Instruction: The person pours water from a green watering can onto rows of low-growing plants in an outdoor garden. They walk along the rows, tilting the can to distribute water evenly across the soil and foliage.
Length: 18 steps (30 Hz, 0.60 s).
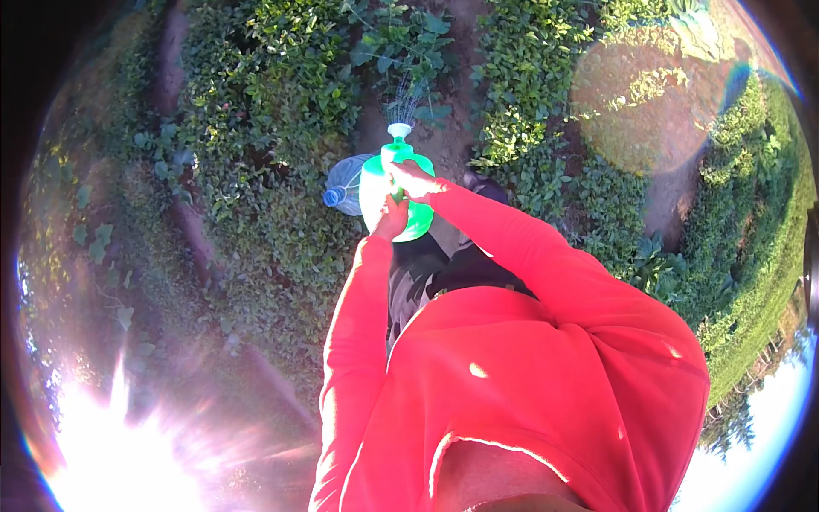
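A bright green plastic watering can (414, 221) is held before me, its white sprinkler rose (400, 130) facing away from my body. Fine streams of water (403, 96) leave the rose and fall toward a broad-leaved plant (406, 41). My left hand (392, 219) grips the can's handle from the near side. Higher up, my right hand (414, 179) also holds the can near its top. Glare on the green plastic hides the exact grip of the fingers. Just left of the can is a large clear plastic bottle (350, 187) with a blue cap, partly covered by it.
Dense rows of leafy bushes (269, 83) (531, 83) stand on both sides of a bare soil strip (451, 137). Another soil path (198, 237) runs farther left. Strong sun glare (121, 454) washes out the lower left.
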Tool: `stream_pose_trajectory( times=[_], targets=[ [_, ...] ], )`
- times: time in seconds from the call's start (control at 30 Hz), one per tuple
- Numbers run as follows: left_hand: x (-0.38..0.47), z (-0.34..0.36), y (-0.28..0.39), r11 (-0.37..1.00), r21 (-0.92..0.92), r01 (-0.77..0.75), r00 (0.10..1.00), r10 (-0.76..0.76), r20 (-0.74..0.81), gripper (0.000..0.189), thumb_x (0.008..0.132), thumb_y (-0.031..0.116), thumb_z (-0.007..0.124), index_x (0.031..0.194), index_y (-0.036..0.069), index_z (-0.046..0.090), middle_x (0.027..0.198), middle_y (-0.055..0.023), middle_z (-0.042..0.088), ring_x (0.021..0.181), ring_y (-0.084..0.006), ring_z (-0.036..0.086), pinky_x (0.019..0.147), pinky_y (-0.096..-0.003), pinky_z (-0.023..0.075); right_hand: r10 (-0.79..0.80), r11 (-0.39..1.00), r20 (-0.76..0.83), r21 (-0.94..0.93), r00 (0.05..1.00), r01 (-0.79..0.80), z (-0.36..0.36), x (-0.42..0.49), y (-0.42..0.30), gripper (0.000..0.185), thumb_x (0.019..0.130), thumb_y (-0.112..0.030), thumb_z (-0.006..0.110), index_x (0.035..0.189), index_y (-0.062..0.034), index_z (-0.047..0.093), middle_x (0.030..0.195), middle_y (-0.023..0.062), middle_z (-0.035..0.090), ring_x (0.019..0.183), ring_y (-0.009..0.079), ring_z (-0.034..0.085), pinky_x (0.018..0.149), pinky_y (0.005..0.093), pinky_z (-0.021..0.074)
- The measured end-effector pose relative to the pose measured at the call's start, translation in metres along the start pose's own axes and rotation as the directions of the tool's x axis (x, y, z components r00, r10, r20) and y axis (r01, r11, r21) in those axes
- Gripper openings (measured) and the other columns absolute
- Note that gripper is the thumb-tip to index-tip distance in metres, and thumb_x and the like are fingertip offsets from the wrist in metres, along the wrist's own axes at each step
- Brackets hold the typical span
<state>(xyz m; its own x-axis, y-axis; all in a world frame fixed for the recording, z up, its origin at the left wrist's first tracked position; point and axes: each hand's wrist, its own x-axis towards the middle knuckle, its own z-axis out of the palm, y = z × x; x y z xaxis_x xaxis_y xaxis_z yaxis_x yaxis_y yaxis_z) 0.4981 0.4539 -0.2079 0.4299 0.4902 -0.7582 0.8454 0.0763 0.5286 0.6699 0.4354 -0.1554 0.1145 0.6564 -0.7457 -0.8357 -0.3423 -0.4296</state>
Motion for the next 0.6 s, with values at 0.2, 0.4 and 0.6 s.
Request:
stream_pose_trajectory(
  times=[0.2, 0.4, 0.6],
  targets=[
    [-0.023, 0.004, 0.036, 0.970, -0.227, 0.088, 0.988, -0.057, 0.142, 0.031, 0.095, 0.024, 0.051, 0.117, 0.001, 0.047, 0.091, -0.0105, 0.059, 0.080, -0.0188, 0.059, 0.069, -0.0357, 0.0478, 0.040, 0.984, 0.029, -0.173, 0.999, -0.034, -0.017, 0.010, 0.016, 0.025, 0.091, -0.025, 0.057, 0.085, -0.0010, 0.060, 0.077, 0.0083, 0.060, 0.069, 0.0177, 0.058, 0.060, 0.0343, 0.0458],
    [-0.032, 0.013, 0.058, 0.882, -0.454, 0.130, 0.991, -0.100, 0.089, 0.016, 0.095, 0.012, 0.050, 0.107, 0.003, 0.046, 0.082, -0.0081, 0.056, 0.067, -0.0172, 0.057, 0.062, -0.0326, 0.0492, 0.027, 0.972, 0.114, -0.235, 0.993, 0.000, -0.013, -0.003, 0.002, 0.028, 0.094, -0.031, 0.056, 0.085, -0.0048, 0.059, 0.075, 0.0025, 0.056, 0.069, 0.0110, 0.053, 0.060, 0.0292, 0.0421],
    [-0.009, 0.016, 0.084, 0.813, -0.579, 0.054, 0.998, -0.058, 0.012, 0.017, 0.094, 0.011, 0.051, 0.107, 0.002, 0.046, 0.082, -0.0099, 0.059, 0.061, -0.0188, 0.059, 0.056, -0.0327, 0.0491, -0.065, 0.949, 0.175, -0.294, 0.982, 0.115, -0.021, 0.021, -0.017, 0.023, 0.093, -0.027, 0.058, 0.084, -0.0068, 0.058, 0.074, 0.0009, 0.054, 0.067, 0.0102, 0.052, 0.057, 0.0293, 0.0410]
  ],
)
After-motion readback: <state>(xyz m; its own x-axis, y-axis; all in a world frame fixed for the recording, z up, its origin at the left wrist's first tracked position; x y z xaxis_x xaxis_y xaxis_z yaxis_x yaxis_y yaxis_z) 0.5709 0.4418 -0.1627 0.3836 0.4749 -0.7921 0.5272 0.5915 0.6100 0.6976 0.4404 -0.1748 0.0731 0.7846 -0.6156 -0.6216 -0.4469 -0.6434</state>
